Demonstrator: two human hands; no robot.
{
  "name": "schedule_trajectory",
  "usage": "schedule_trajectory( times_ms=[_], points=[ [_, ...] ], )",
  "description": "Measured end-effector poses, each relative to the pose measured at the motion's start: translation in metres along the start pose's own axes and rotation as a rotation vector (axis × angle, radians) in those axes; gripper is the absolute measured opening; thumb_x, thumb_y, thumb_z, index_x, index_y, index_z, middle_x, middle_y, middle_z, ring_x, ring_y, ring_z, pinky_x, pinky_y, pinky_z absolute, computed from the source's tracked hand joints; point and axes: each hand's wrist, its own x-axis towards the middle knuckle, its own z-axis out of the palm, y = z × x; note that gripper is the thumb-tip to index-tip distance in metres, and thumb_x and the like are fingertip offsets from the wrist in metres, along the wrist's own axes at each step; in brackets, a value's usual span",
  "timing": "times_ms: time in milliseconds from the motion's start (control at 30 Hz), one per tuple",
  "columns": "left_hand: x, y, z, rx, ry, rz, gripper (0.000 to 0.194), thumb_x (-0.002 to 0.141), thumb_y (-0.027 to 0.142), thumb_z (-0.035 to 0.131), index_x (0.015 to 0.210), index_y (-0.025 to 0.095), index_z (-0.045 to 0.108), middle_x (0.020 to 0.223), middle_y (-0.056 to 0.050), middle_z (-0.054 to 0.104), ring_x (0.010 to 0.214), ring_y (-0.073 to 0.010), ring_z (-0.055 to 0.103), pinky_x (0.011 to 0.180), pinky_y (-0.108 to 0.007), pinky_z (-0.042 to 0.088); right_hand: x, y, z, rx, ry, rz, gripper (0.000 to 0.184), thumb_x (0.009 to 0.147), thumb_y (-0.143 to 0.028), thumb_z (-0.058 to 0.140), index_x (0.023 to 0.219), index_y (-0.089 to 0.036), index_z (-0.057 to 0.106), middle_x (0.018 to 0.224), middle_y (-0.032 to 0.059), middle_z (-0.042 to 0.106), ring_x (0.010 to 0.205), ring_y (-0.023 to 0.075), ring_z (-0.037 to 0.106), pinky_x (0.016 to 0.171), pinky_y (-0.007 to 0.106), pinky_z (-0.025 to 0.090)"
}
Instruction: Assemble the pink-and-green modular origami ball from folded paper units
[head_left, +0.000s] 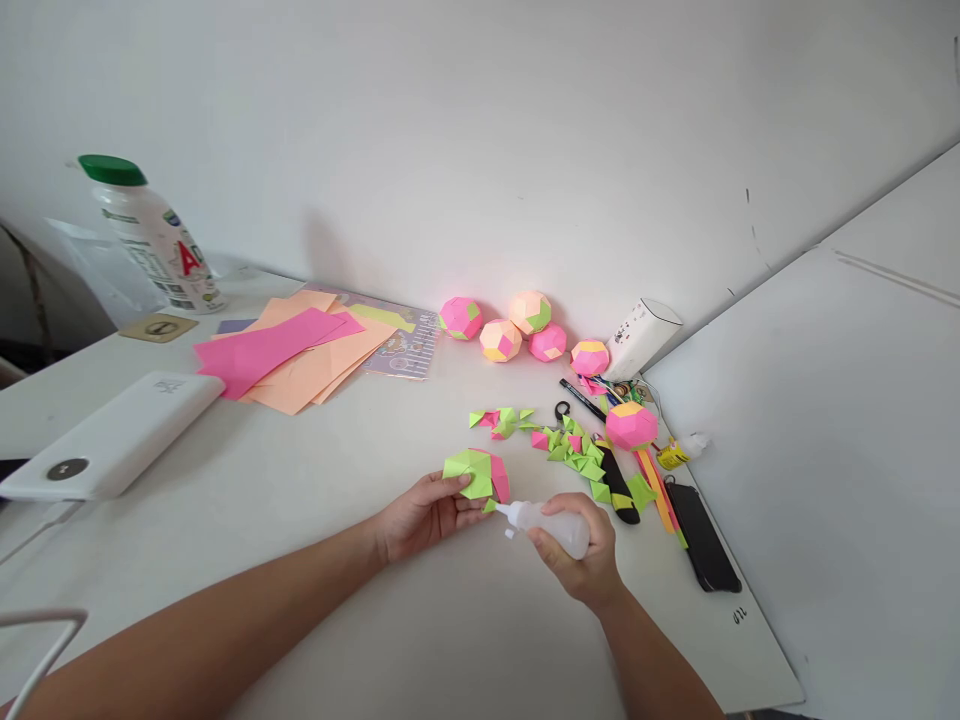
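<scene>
"What are the hands doing, nearest first?"

"The right hand [589, 562] is wrapped around a translucent squeeze bottle [555, 526], thumb on its near side, nozzle pointing left. The left hand [424, 515] pinches a green-and-pink paper piece [469, 470] between thumb and fingers, over the middle of the white table [300, 480]. A small green point of paper sits right at the nozzle tip; whether they touch, I can't tell."

"And along the right edge?"

"A black phone [703, 540] lies beside it. Further in there's a black-and-yellow cutter [619, 485], with a heap of small folded pieces [577, 455], mostly green, some pink, just left of it. Past the cutter is a pink-and-orange paper ball [632, 427]."

"Anything toward the left edge?"

"A white power bank [112, 435] with a cable plugged in. Beyond it, pink and peach sheets [300, 350] overlap, reaching toward the back edge."

"What's farthest?"

"Five more paper balls [500, 341] cluster by the back edge, left of a white box [643, 338] near the far right corner. A green-capped bottle [154, 235] stands near the far left corner."
</scene>
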Motion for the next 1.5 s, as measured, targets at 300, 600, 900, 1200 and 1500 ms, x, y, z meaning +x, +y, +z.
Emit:
schedule_trajectory(
  times_ms=[300,600,900,1200,1500],
  points=[
    [0.000,0.000,0.001,-0.003,0.015,-0.002,0.020,0.087,0.019,0.056,0.099,0.007,0.066,0.096,-0.014,0.072,0.090,-0.0217,0.068,0.090,-0.034,0.050,-0.004,0.006,0.001,0.076,-0.005,0.173,0.014,0.075,-0.032,0.066,0.082,-0.022,0.058,0.059,-0.0022,0.057,0.044,0.0123,0.049,0.040,0.023,0.039],
    [-0.001,0.000,0.002,-0.007,0.018,-0.014,0.020,0.087,0.019,0.057,0.099,0.008,0.066,0.096,-0.014,0.072,0.089,-0.0219,0.068,0.088,-0.034,0.051,-0.006,0.009,0.001,0.138,0.002,0.245,0.015,0.073,-0.028,0.067,0.083,-0.023,0.058,0.068,-0.0009,0.058,0.052,0.0125,0.050,0.044,0.023,0.040],
    [-0.002,0.000,0.001,-0.005,0.007,-0.008,0.020,0.087,0.019,0.056,0.099,0.007,0.066,0.097,-0.014,0.072,0.092,-0.0223,0.067,0.093,-0.036,0.048,-0.005,0.010,0.003,0.077,0.017,0.159,0.015,0.072,-0.028,0.067,0.083,-0.022,0.059,0.062,-0.0008,0.058,0.049,0.0138,0.051,0.042,0.024,0.040],
    [0.001,-0.001,-0.002,0.013,-0.006,0.003,0.019,0.089,0.019,0.053,0.098,0.008,0.066,0.095,-0.012,0.072,0.090,-0.0205,0.067,0.087,-0.032,0.051,-0.013,0.014,0.007,0.274,-0.033,0.216,0.020,0.068,-0.025,0.073,0.084,-0.023,0.061,0.064,-0.0012,0.057,0.047,0.0112,0.046,0.041,0.023,0.036],
    [0.000,-0.001,-0.004,-0.006,0.014,-0.021,0.024,0.087,0.021,0.055,0.104,0.008,0.064,0.098,-0.015,0.072,0.093,-0.0236,0.067,0.089,-0.035,0.050,0.014,0.031,-0.005,0.895,0.389,0.661,0.026,0.075,-0.045,0.066,0.076,-0.020,0.061,0.054,-0.0013,0.052,0.055,0.0159,0.055,0.041,0.024,0.037]
  ],
)
